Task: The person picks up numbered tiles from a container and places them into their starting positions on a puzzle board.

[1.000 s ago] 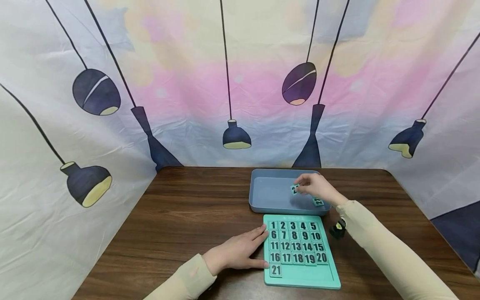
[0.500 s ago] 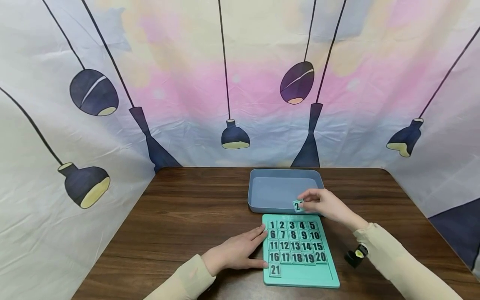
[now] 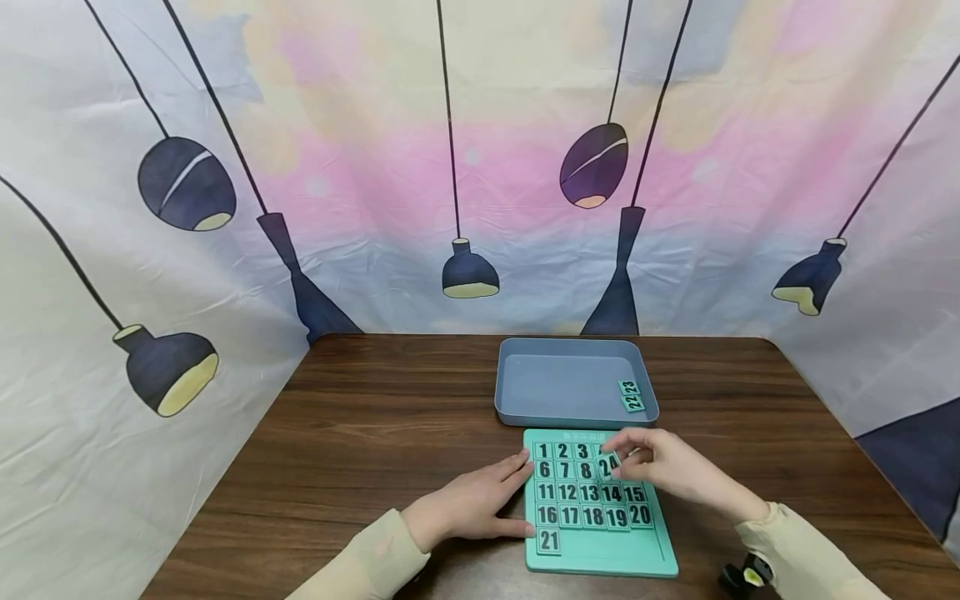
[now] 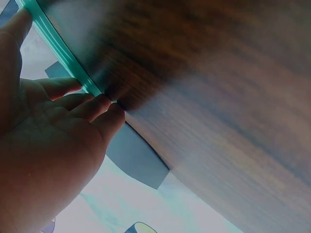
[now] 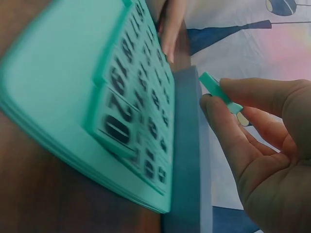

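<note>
A teal number board (image 3: 600,557) lies on the table, with tiles 1 to 20 in rows and tile 21 (image 3: 549,542) alone at the left of the bottom row. My left hand (image 3: 474,502) rests against the board's left edge, fingers nearly straight; the left wrist view shows the fingertips touching the teal rim (image 4: 63,51). Above the board's upper right, my right hand (image 3: 671,467) pinches the tile numbered 24 (image 3: 608,467) between thumb and finger. In the right wrist view that tile (image 5: 218,92) appears edge-on, clear of the board. Some tiles behind the right hand are hidden.
Behind the board stands a shallow blue-grey tray (image 3: 517,414). Tiles 23 (image 3: 628,387) and 22 (image 3: 632,403) lie in its right side, turned sideways. The dark wooden table (image 3: 390,400) extends around both, with a printed curtain (image 3: 375,167) behind.
My right hand has carried tile 24 from over the tray toward me, to above the board. Tiles 22 and 23 in the tray have come into sight. The left hand has stayed put.
</note>
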Available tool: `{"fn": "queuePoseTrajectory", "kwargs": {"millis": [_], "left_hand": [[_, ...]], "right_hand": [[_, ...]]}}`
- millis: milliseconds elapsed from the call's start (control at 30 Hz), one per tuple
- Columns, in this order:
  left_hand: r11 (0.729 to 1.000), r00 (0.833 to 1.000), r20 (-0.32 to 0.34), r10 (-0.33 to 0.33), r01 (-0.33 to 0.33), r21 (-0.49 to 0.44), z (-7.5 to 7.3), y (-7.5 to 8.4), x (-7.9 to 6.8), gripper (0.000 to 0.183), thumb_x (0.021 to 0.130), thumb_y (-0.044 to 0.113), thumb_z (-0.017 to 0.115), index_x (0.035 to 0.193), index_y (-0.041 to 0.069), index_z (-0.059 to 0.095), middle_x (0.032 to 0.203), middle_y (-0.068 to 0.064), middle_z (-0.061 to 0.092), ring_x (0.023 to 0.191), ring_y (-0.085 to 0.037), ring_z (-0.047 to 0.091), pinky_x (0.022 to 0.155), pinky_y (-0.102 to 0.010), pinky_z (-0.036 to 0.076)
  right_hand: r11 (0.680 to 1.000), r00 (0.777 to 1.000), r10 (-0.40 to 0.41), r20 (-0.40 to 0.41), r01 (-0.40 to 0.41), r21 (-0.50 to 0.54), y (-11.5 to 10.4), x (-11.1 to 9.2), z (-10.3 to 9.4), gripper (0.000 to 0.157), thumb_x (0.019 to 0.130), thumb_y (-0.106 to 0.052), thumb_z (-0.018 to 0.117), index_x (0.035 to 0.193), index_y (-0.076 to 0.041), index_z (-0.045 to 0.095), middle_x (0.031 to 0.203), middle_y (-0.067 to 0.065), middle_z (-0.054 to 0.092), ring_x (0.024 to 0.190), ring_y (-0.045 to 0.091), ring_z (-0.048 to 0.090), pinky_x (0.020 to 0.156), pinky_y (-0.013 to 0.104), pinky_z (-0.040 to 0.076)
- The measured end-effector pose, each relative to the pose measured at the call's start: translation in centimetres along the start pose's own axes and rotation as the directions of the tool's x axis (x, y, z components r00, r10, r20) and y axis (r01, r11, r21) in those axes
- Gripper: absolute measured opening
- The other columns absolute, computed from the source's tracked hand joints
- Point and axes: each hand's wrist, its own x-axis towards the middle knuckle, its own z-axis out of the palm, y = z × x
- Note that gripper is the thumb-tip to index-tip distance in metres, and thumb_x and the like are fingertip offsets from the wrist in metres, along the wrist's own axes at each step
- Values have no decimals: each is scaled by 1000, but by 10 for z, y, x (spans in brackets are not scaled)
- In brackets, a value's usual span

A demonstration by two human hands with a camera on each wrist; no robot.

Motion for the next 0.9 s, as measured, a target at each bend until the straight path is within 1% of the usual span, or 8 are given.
{"fn": "queuePoseTrajectory", "kwargs": {"millis": [133,233,300,500,733,833,900], "left_hand": [[1000,1000,-1,1,-1,2,0,0,0,88,96,64,53,160,9,28,166,-9,20,150,-21,28,114,-35,35],[1000,1000,3,1,-1,-4,0,1,0,88,96,64,53,160,10,28,167,-9,20,150,-21,27,115,-35,34],[1000,1000,5,2,-2,-7,0,1,0,88,96,65,53,160,10,27,167,-9,20,150,-21,27,115,-35,34],[1000,1000,7,-1,1,-7,-1,2,0,88,96,65,53,160,10,27,167,-9,19,150,-21,27,115,-35,34],[1000,1000,1,4,-4,-1,0,-1,-1,88,96,65,52,160,9,27,167,-9,19,150,-22,27,115,-35,34],[1000,1000,2,5,-5,-1,0,-1,-1,88,97,64,53,160,9,28,167,-9,19,150,-22,27,115,-35,34],[1000,1000,1,7,-7,2,-1,-1,0,88,97,64,53,160,9,28,167,-10,20,150,-22,27,115,-35,34]], "right_hand": [[998,998,29,53,-31,46,4,-10,11,31,94,-14,71,123,-2,66,105,8,67,91,16,67,74,34,56],[997,996,33,85,-39,72,8,-16,20,32,93,-13,73,123,-1,66,102,9,65,88,14,68,72,31,55],[996,995,27,94,-35,77,10,-20,26,33,92,-13,75,121,-1,67,100,8,65,85,13,68,70,29,55],[998,996,17,91,-22,50,15,-31,41,30,88,-15,79,115,-4,70,93,5,64,75,6,62,69,24,52],[995,989,47,137,-58,75,17,-35,49,27,88,-10,77,113,-3,70,87,3,64,71,8,63,67,24,51],[996,990,38,138,-48,69,18,-36,50,27,88,-12,77,113,-3,70,83,1,64,69,8,61,64,24,51],[998,991,18,129,-25,50,18,-37,50,27,89,-15,78,112,-5,71,81,-3,64,67,6,60,63,24,50]]}}
